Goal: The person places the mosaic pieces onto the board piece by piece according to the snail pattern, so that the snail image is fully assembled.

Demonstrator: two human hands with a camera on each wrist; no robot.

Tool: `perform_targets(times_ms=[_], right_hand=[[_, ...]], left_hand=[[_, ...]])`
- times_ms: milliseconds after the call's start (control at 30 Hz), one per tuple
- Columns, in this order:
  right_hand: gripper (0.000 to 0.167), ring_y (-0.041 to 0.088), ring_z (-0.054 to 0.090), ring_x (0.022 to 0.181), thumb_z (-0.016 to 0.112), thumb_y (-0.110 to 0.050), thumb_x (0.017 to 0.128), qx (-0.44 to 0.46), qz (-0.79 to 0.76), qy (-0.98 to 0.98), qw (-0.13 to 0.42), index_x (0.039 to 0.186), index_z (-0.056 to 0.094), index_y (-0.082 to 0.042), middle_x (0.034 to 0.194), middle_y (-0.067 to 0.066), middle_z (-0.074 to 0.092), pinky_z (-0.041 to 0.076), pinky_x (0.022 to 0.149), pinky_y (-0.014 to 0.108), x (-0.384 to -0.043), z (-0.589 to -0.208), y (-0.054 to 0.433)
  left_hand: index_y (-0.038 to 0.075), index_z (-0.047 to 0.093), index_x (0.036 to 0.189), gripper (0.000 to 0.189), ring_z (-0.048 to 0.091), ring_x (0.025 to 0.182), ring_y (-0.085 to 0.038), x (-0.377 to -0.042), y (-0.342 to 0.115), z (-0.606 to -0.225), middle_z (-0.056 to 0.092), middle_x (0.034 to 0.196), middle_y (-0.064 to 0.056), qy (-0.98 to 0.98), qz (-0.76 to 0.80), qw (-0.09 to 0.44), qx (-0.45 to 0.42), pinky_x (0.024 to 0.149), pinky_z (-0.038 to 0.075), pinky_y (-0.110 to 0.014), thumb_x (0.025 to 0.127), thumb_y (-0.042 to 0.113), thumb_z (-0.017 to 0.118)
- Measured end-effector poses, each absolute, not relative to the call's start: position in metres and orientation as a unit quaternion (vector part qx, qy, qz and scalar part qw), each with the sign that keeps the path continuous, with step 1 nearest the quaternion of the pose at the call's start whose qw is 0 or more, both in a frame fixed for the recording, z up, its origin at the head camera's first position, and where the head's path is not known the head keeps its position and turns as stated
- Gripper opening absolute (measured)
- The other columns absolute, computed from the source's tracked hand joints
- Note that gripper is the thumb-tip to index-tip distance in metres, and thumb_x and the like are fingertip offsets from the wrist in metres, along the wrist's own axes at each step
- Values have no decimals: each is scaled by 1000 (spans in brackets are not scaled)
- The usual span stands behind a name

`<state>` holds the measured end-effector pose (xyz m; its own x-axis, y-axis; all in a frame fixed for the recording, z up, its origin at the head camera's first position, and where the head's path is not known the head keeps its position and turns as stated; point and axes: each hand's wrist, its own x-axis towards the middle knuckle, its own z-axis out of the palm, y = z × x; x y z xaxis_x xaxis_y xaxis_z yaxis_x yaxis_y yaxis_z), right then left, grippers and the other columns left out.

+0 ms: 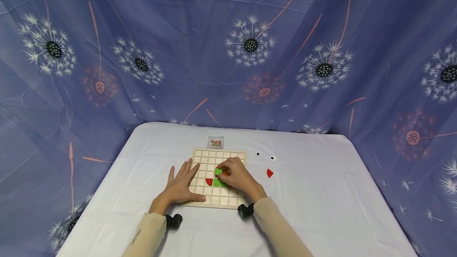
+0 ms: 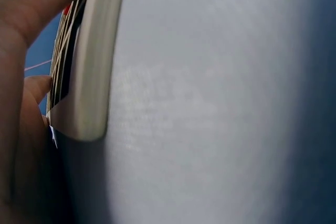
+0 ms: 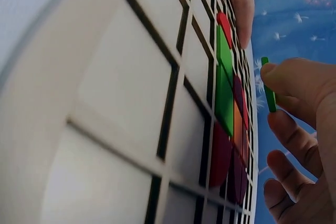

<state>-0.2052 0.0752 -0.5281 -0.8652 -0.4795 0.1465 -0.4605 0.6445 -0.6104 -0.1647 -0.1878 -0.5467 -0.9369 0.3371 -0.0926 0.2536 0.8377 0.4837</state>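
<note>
A wooden grid board (image 1: 215, 200) lies on the white table. My left hand (image 1: 180, 187) rests spread over its left edge, fingers straight and thumb near the front. Thumb and fingertips of my right hand (image 1: 238, 174) pinch a green square tile (image 1: 218, 171) above the middle of the board; in the right wrist view this tile (image 3: 269, 95) hangs apart from the grid. Set in the cells below are a red quarter-round tile (image 1: 209, 182) and green tiles (image 1: 216, 183), with orange and more red pieces (image 3: 221, 156) beside them, partly hidden from the head view by my right hand.
Behind the board lies a small pattern card (image 1: 216, 142) with a coloured figure on a grid. To the right are two round eye pieces (image 1: 258, 154) and a loose red quarter-round piece (image 1: 269, 173). A patterned blue curtain (image 1: 200, 58) hangs behind the table.
</note>
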Motion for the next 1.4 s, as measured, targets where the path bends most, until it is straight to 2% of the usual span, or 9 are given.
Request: perform_targets(times_ms=[200,400,600,1067,1400], right_hand=[[26,16,55,105,79,-31,92,-279,-308,909,7,114,78,-18,108,-5,71,49,96,38,-208,-529,66],[23,16,54,102,79,-30,91,-294,-298,908,2,111,79,-18,107,-4,70,48,94,38,-207,-528,57],[24,18,54,109,76,-33,93,-291,-280,915,16,114,79,-20,114,-3,70,48,98,40,-203,-529,52],[23,24,57,118,76,-32,94,-296,-239,925,-12,114,80,-21,115,-2,71,47,106,45,-205,-535,45],[21,26,56,118,76,-28,94,-293,-233,927,-15,112,81,-18,112,-1,72,47,106,45,-207,-535,40]], left_hand=[[16,24,165,131,6,160,-40,-166,-188,-547,6,173,-18,955,237,88,154,122,-9,-70,65,78,80],[15,25,165,130,7,160,-40,-165,-190,-545,6,173,-18,957,231,89,153,122,-9,-70,65,77,80],[14,25,165,130,7,160,-41,-163,-189,-544,5,173,-18,956,233,93,154,121,-9,-71,66,76,81],[11,29,164,129,12,158,-45,-163,-188,-547,11,172,-22,953,246,64,166,120,-6,-72,65,75,82],[15,24,165,128,8,160,-41,-164,-188,-543,6,173,-19,957,230,87,155,121,-7,-71,67,75,81]])
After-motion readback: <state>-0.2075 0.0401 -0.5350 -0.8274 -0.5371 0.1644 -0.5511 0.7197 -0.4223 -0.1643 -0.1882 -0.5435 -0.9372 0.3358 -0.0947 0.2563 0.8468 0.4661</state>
